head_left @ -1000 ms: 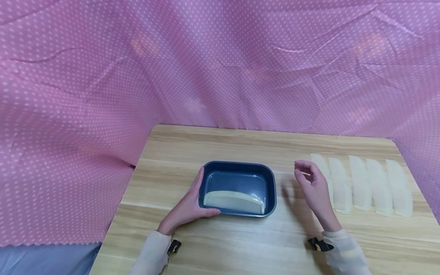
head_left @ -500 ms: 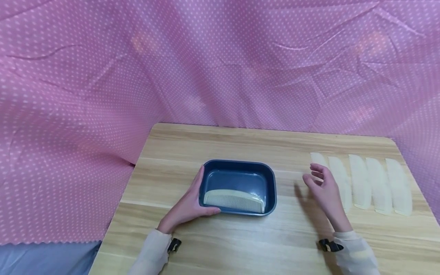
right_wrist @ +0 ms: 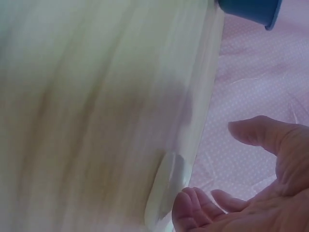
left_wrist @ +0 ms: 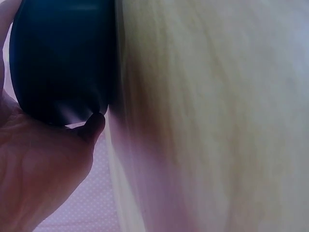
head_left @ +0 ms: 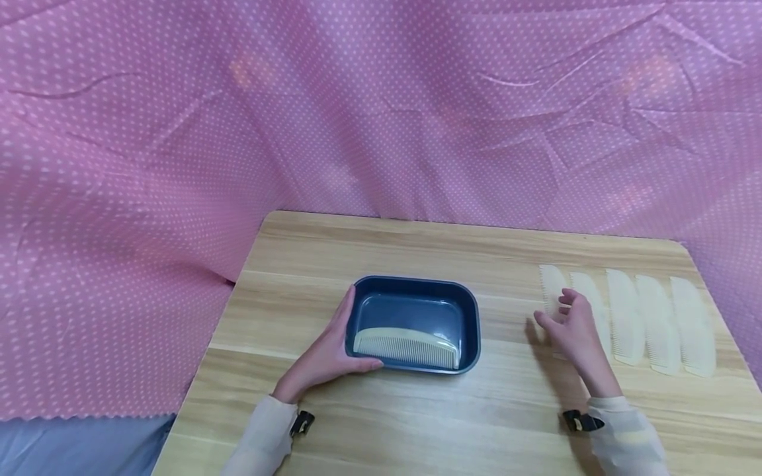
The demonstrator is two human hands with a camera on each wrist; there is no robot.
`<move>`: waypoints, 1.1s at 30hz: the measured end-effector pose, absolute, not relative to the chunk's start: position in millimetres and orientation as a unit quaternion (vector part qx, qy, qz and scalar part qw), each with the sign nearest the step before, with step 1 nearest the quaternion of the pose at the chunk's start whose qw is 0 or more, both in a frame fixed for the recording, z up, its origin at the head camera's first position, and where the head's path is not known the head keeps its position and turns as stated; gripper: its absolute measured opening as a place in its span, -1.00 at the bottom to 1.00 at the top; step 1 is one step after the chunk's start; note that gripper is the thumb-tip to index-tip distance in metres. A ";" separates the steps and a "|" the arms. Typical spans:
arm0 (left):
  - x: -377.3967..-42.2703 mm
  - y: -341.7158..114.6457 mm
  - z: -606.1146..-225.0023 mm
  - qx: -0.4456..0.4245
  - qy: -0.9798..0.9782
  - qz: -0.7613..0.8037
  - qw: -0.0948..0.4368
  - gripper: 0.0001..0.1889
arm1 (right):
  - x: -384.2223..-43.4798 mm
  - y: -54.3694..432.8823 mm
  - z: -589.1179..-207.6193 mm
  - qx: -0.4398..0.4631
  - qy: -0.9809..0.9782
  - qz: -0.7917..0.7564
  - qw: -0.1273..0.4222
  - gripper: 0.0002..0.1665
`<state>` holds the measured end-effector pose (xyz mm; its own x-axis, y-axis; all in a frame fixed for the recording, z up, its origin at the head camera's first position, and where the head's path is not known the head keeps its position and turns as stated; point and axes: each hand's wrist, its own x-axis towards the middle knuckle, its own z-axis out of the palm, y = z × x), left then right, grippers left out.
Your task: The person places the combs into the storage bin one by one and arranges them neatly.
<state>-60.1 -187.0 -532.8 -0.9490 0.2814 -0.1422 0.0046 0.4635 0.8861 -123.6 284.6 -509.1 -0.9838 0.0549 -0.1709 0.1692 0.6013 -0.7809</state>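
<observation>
A dark blue rectangular tray (head_left: 411,284) sits mid-table, with one pale cream comb (head_left: 405,347) lying along its near side, teeth toward me. My left hand (head_left: 324,354) holds the tray's left end, thumb at the near side and fingers along the left wall; the left wrist view shows the thumb against the tray's outer wall. Over the leftmost comb (head_left: 551,281) of a row hovers my right hand (head_left: 580,334), thumb and fingers spread apart with nothing between them. It hides part of that comb. The right wrist view shows a comb (right_wrist: 164,188) just beyond the fingertips.
Right of the hand, several more cream combs (head_left: 625,317) lie side by side, roughly parallel, on the wooden table (head_left: 440,423). A pink dotted cloth (head_left: 381,112) hangs behind the table and at its sides.
My right hand has moved rightward from beside the tray and a little lower, to over the leftmost comb. The left hand, the tray and the combs stay where they were.
</observation>
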 end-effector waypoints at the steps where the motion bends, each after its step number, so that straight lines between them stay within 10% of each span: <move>1: -60.0 -186.9 -532.7 0.085 0.844 0.512 0.135 0.53 | -124.0 285.1 -508.8 0.063 0.898 -0.430 0.062 0.04; 33: -60.5 -188.0 -530.9 0.085 0.838 0.520 0.141 0.53 | -133.2 301.3 -509.6 0.099 0.948 -0.289 0.084 0.07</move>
<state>-60.5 -188.0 -530.9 -0.9458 0.2893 -0.1475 -0.0034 0.4455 0.8953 -133.2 301.3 -509.6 -0.9661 0.1394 -0.2173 0.2369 0.8132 -0.5316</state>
